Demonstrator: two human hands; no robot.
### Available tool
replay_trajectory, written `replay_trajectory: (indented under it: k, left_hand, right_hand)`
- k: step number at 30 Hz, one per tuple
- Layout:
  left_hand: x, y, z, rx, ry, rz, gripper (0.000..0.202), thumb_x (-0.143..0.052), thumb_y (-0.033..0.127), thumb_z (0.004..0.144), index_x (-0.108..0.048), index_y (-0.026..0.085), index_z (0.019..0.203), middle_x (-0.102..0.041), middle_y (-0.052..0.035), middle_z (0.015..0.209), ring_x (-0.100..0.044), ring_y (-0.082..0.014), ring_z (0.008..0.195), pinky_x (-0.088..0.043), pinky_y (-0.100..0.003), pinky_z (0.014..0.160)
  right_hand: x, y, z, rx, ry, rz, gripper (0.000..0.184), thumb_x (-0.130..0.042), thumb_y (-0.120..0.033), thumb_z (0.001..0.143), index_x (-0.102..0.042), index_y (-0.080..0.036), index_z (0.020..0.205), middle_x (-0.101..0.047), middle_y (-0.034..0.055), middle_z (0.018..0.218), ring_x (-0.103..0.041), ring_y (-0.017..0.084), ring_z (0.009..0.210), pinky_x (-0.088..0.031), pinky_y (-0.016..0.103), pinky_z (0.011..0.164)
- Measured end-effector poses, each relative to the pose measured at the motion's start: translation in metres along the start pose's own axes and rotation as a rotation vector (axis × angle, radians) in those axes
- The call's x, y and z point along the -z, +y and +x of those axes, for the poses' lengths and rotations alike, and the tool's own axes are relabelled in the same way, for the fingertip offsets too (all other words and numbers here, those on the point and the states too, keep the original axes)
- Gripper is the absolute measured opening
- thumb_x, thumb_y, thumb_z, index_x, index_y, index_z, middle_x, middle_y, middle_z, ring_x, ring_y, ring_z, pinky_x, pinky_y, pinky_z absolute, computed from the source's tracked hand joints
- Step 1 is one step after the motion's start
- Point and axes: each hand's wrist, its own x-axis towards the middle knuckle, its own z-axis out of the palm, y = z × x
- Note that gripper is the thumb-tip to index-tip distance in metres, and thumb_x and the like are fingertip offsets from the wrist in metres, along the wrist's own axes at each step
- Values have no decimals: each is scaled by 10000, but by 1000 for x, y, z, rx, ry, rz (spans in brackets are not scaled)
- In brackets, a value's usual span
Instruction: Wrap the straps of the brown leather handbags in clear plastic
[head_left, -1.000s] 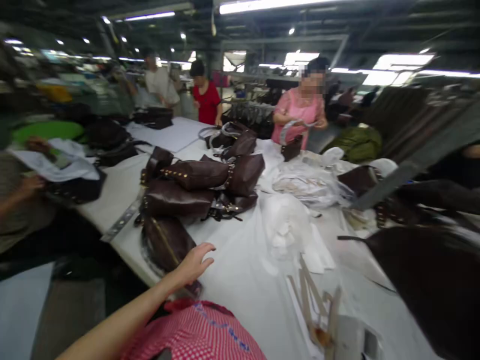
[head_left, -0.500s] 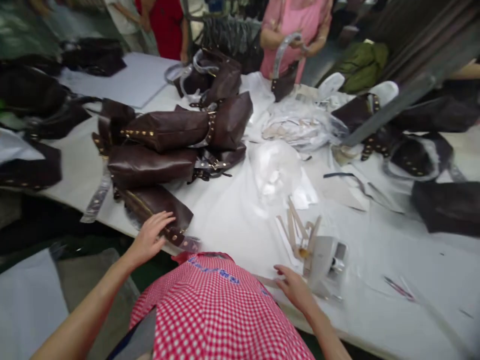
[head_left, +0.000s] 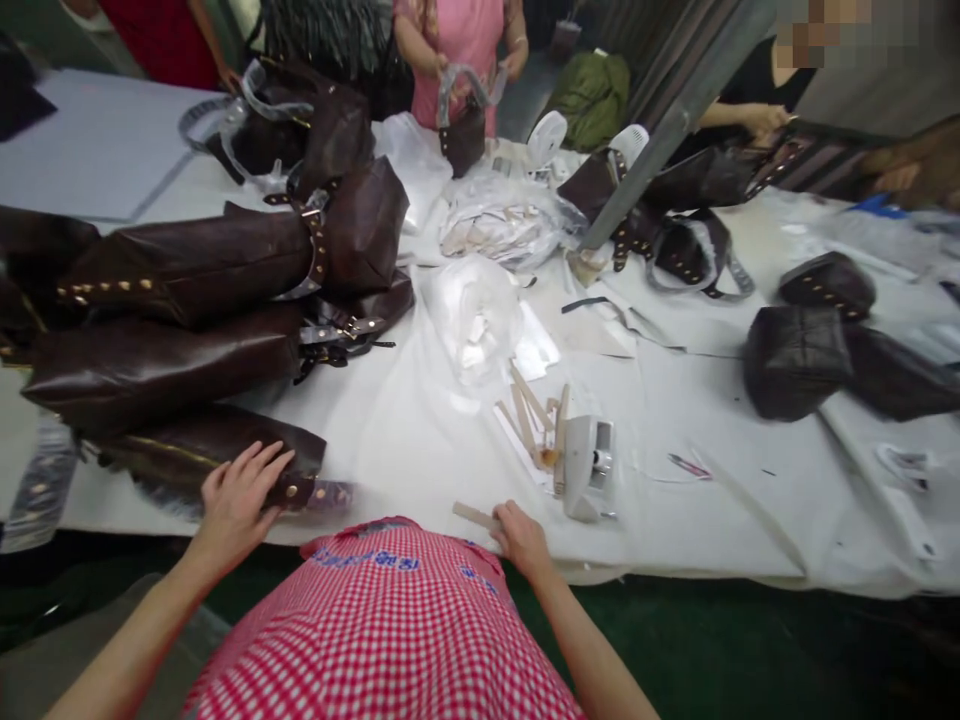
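Item 1: left hand [head_left: 236, 505], fingers spread and slightly bent, laid on the nearest brown bag; not gripping.
Item 2: brown bag [head_left: 217, 435], studded and zipped, on its side along the near edge of the counter [head_left: 397, 420], left part.
Item 3: right hand [head_left: 523, 540], fingers curled, apparently pinching the end of Item 4 at the near edge.
Item 4: tan strip [head_left: 471, 515], flat, narrow, pointing leftward toward the bag but apart from it.
Item 5: loose tan strips [head_left: 525, 425], a small cluster farther in from that edge, just left of Item 6.
Item 6: grey-white device [head_left: 589, 470], box-like, beyond the right hand; use unclear.
Item 7: stacked brown bags [head_left: 165, 365], just behind Item 2, toward the counter's left end.

Changes: a second ago the right hand was out of view; it has since come to the near edge, and the left hand now lies farther onto the bag. Meaning, by judgement: bag and strip are both within reach together, one under each hand, though not joined.
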Motion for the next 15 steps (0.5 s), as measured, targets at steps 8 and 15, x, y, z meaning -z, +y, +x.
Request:
replay_trajectory:
  k: [8,15]
  left_hand:
    - [-1,7,14,45,73,-106,387,-475,131,738,-588,204,1100,-661,-104,1164,-515,-310,1174,-227,-517,977]
    - [5,71,31,9,61,-246,256,-541,132,713,-578,169,964,-651,-101,1004,-528,-249,1007,-297,-405,870]
  right_hand:
    - [30,20,20,-132,404,201,319,-430,-411,880,-570,-177,1046,-603,116,1006,-597,238,837,-476,384,795]
    - [8,-48,58,370,421,409,530,-576,-504,815,-525,-171,1225,-615,162,1172,-655,278,966,-578,349,684]
